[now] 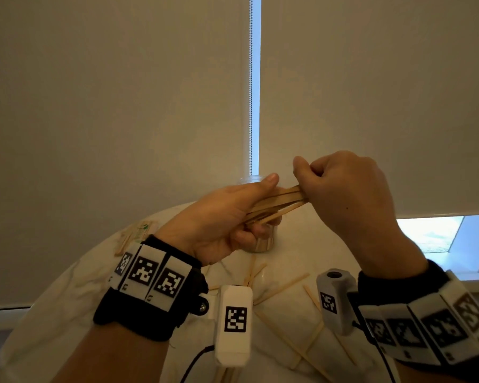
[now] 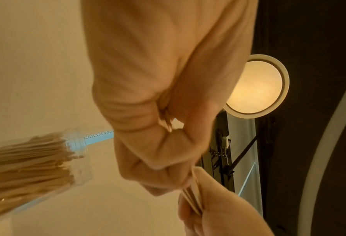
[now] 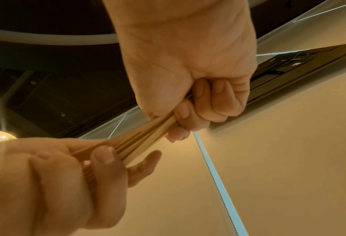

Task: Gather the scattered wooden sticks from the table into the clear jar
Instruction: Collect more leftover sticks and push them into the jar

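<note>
Two hands share one bundle of wooden sticks (image 1: pixel 274 204): the left hand (image 1: pixel 221 217) has its grip curled round one end, thumb pressed on top, while the right hand (image 1: pixel 340 189) pinches the other end in a closed fist, likely squaring the sticks so they drop in together. Just behind and below the left hand stands the clear jar (image 2: pixel 36 166), already well stocked. More loose sticks (image 1: pixel 282 288) lie scattered across the worktop (image 1: pixel 53 313), so plenty remains.

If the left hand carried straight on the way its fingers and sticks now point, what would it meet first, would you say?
The right hand, which already grips the far end of the stick bundle the left hand holds; nothing shows between them.
</note>
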The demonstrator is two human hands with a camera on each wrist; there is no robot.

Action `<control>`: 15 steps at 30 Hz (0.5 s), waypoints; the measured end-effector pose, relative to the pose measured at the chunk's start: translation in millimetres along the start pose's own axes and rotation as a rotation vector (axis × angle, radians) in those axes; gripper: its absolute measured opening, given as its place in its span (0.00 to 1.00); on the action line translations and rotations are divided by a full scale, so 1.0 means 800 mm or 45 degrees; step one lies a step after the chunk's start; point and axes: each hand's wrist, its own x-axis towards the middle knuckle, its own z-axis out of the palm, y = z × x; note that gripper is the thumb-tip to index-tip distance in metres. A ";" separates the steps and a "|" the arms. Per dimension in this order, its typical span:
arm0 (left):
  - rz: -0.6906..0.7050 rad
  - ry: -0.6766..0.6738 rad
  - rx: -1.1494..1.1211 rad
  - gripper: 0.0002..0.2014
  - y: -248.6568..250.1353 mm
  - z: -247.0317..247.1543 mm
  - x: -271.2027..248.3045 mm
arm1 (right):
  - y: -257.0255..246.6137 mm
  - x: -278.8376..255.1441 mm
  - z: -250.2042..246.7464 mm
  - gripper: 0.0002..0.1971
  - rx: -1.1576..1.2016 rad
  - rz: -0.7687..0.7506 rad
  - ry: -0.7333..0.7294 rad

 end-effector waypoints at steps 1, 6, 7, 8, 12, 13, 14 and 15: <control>0.015 0.023 -0.010 0.22 -0.001 -0.001 0.003 | 0.000 0.000 0.001 0.32 -0.013 -0.017 -0.006; 0.151 0.340 0.084 0.14 -0.011 -0.008 0.016 | -0.010 -0.008 0.013 0.32 -0.137 -0.154 -0.186; 0.173 0.378 0.115 0.13 -0.012 -0.006 0.018 | -0.012 -0.009 0.018 0.32 -0.173 -0.197 -0.198; 0.192 0.401 0.136 0.13 -0.014 -0.005 0.019 | -0.013 -0.010 0.021 0.32 -0.218 -0.240 -0.189; 0.222 0.394 0.214 0.17 -0.018 -0.001 0.021 | -0.011 -0.011 0.019 0.33 -0.377 -0.261 -0.149; 0.231 0.384 0.219 0.17 -0.018 0.001 0.020 | -0.009 -0.011 0.017 0.33 -0.367 -0.226 -0.169; 0.251 0.383 0.197 0.17 -0.017 0.002 0.021 | -0.007 -0.010 0.016 0.33 -0.349 -0.192 -0.194; 0.278 0.393 0.148 0.17 -0.017 0.004 0.022 | -0.006 -0.009 0.017 0.33 -0.325 -0.171 -0.222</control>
